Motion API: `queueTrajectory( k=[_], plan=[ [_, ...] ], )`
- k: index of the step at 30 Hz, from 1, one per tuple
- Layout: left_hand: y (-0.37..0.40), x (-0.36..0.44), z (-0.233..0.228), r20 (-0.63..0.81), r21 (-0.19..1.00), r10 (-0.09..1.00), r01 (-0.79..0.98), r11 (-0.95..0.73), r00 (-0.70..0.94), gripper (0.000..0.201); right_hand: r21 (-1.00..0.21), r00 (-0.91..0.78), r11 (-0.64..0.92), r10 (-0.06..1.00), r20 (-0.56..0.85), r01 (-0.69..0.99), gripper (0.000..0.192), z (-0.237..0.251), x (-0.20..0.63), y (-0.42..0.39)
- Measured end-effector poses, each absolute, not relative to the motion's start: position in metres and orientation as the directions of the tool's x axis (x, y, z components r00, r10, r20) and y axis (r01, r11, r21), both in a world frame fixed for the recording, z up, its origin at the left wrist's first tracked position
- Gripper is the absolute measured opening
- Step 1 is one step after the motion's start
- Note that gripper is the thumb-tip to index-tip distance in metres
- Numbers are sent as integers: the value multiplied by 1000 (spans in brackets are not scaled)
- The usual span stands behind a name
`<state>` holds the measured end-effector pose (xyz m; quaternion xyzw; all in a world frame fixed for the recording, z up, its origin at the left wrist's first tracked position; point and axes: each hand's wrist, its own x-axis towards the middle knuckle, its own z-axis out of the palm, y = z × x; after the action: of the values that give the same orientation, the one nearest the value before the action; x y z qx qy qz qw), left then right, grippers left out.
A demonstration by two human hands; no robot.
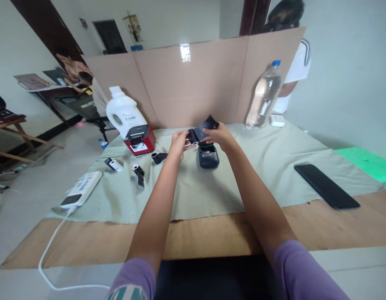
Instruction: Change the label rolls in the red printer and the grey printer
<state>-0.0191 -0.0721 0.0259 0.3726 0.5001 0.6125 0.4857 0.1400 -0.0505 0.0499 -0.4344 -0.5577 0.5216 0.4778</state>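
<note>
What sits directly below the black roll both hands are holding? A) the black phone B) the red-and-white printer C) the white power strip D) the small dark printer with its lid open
D: the black roll, gripped by the left hand and right hand, hangs just above the small dark printer on the green cloth; the red-and-white printer stands off to the left.

Open cloth (274, 166) from my right hand (219, 136) toward 4 o'clock, until the black phone (326, 186). The small dark printer (208, 156) sits just under my hands. At 9 o'clock of my left hand (178, 143): black roll (158, 157), red printer (139, 141), white jug (122, 110). Cardboard wall (193, 83) blocks 12 o'clock; the bottle (264, 96) stands at 2.
</note>
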Motion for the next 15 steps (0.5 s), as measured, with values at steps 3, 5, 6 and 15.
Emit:
queueTrajectory(
  k=[3, 5, 6, 15],
  plan=[
    [-72, -17, 26, -101, 937, 965, -350, 10, -242, 8, -997, -219, 55, 974, 65, -51, 20, 56, 142, -59],
    [-72, -17, 26, -88, 933, 971, -359, 3, -222, 12, -998, -247, 44, 968, 53, -42, 20, 60, 147, -64],
    [-72, -18, 27, -78, 937, 973, -350, -4, -219, 14, -999, -251, 36, 967, 42, -29, 20, 62, 150, -65],
    [-71, -37, 28, -79, 964, 972, -265, 18, -221, 36, -986, -305, 19, 952, -33, 166, 21, 78, 187, -70]
  ],
)
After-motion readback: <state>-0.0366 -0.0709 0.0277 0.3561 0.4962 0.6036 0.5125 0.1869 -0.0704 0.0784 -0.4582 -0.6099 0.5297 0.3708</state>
